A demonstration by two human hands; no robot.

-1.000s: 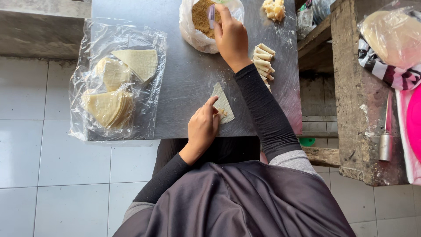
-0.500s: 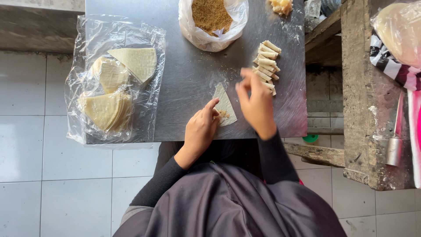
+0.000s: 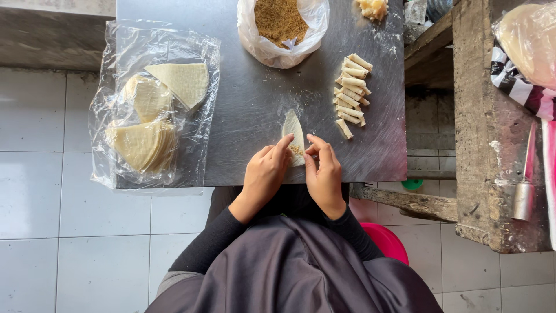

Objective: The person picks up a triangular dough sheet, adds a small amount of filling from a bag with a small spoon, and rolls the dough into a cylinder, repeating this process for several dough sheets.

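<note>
Grey steel desk (image 3: 243,110) carries everything I see here: a single pale wedge of wrapper (image 3: 293,134) lies near the front edge with a small heap of brown filling on its near end. My left hand (image 3: 263,174) and right hand (image 3: 324,177) meet over that end, fingers pinching the wrapper's lower edges from both sides around the filling. I judge this as the start of the fold. The next move calls for tucking the edge snugly over the filling and rolling away from me without spilling crumbs. Finished rolls (image 3: 351,87) lie just to the right, the bag of filling (image 3: 281,26) beyond, and stacked wrappers (image 3: 150,116) on plastic well to the left.
</note>
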